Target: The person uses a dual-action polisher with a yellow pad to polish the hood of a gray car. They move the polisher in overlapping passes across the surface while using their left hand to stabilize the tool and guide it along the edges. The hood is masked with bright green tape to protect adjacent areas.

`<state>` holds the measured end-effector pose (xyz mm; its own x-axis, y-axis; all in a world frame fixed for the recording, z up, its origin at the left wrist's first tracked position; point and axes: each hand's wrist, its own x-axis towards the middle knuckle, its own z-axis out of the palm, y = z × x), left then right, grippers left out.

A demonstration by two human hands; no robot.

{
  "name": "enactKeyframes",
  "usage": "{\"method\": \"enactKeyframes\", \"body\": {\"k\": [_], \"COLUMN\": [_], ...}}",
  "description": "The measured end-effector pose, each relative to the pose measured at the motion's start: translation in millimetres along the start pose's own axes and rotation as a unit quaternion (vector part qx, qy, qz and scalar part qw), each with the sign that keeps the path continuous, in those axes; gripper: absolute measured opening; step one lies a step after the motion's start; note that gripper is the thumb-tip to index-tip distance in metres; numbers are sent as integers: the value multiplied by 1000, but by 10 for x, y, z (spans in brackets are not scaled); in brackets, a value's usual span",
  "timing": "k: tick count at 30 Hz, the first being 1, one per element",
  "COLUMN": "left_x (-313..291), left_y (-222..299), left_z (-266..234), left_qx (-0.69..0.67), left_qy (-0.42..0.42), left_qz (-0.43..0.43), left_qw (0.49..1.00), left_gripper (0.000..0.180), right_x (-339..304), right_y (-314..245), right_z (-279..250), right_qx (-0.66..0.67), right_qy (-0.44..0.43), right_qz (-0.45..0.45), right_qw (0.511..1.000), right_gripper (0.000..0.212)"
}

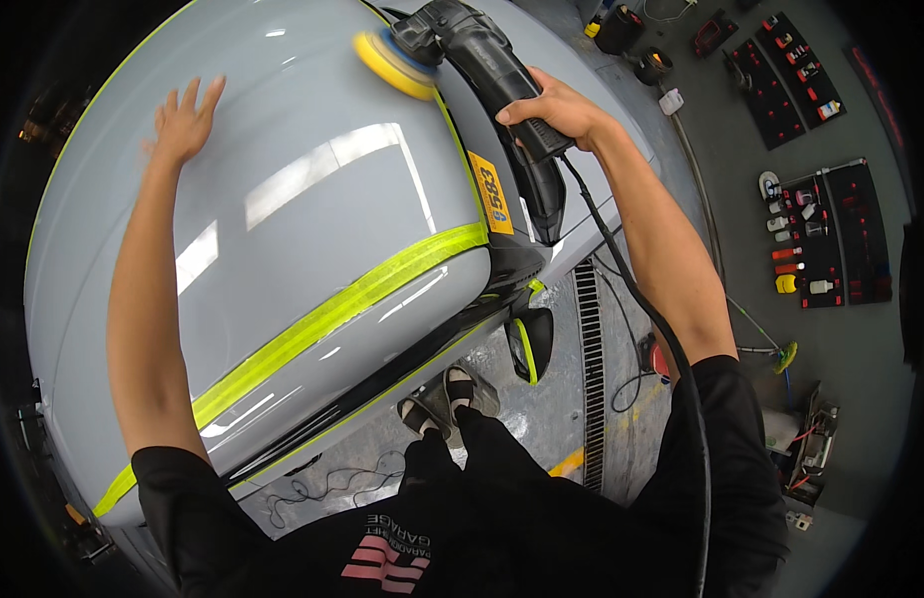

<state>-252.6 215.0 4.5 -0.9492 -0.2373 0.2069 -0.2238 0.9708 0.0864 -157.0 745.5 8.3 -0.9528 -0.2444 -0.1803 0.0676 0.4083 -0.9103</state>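
Observation:
In my right hand [562, 108] is the rear grip of a black electric polisher [474, 62], with fingers wrapped round it. Its round yellow foam pad [394, 72], on a blue backing, is tilted at the far edge of a glossy grey car roof [312, 244] and looks blurred. A black power cord [636, 279] runs from the grip back over my right arm. My left hand [186, 125] is over the far left of the roof, fingers spread and slightly blurred, holding nothing; contact with the paint I cannot tell. Bright yellow-green masking tape [342, 289] lines the roof edges.
Below the roof edge, a taped side mirror [530, 344] sticks out beside a floor drain grate [590, 374]. Loose cables [327, 488] lie near my feet. Wall racks [821, 239] with bottles and a long-handled brush [786, 357] are at right. An orange sticker [492, 194] is by the windshield.

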Motion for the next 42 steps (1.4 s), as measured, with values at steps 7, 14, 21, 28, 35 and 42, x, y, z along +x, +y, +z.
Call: {"method": "enactKeyframes", "body": {"k": [7,14,21,28,35,42], "left_x": [-76,-133,-841,-1052,-1277,-1544], "left_y": [1976,3049,3574,3538,3636,3599], "left_z": [-428,-83,-319,-277,-263,-245], "left_qx": [-200,-203,-201,-214,-241,-243], "left_qy": [-12,-33,-170,-134,-175,-152], "left_qz": [232,439,353,359,344,377], "left_qw": [952,875,898,898,891,881], "left_gripper": [87,79,51,44,41,43], "right_x": [-287,-474,-822,-1027,-1249,-1494], "right_y": [118,69,117,110,219,328], "right_z": [-59,108,121,225,262,398], "right_qx": [10,-15,-33,-47,-36,-16], "right_qy": [13,6,32,45,54,81], "right_qz": [32,-7,8,2,19,32], "right_qw": [999,1000,999,998,998,996], "right_gripper": [88,88,94,94,95,99]}}
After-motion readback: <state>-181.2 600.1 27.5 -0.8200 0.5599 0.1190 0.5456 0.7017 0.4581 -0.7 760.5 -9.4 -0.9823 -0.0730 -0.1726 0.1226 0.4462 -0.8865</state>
